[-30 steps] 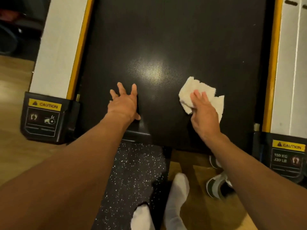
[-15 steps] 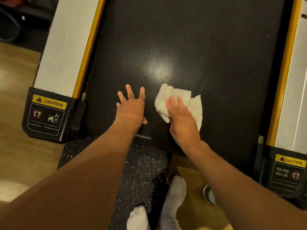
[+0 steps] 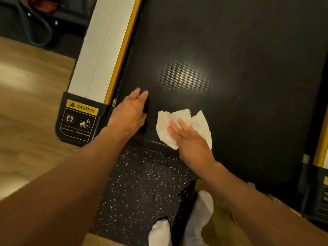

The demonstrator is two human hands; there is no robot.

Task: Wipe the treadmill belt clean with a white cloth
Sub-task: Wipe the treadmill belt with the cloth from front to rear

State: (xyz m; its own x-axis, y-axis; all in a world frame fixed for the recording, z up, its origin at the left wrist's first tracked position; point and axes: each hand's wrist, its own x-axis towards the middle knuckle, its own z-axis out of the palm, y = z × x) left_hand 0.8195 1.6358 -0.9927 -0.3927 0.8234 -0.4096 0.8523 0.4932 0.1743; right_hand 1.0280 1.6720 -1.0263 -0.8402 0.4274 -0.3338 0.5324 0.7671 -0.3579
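The black treadmill belt (image 3: 230, 68) fills the upper right of the head view, with a glare spot in its middle. A crumpled white cloth (image 3: 166, 125) lies on the belt near its rear edge. My right hand (image 3: 191, 141) presses flat on the cloth with straight fingers. My left hand (image 3: 131, 110) rests flat on the belt's left rear corner, fingers straight, a little left of the cloth and apart from it.
A white side rail with a yellow strip (image 3: 104, 50) runs along the belt's left side, ending in a black cap with a CAUTION label (image 3: 79, 118). A speckled black mat (image 3: 142, 183), wooden floor (image 3: 26, 103) and my white socks (image 3: 200, 219) lie below.
My right hand has slid the cloth leftward across the belt toward my left hand. My left hand has shifted toward the belt's left edge. The view has swung left.
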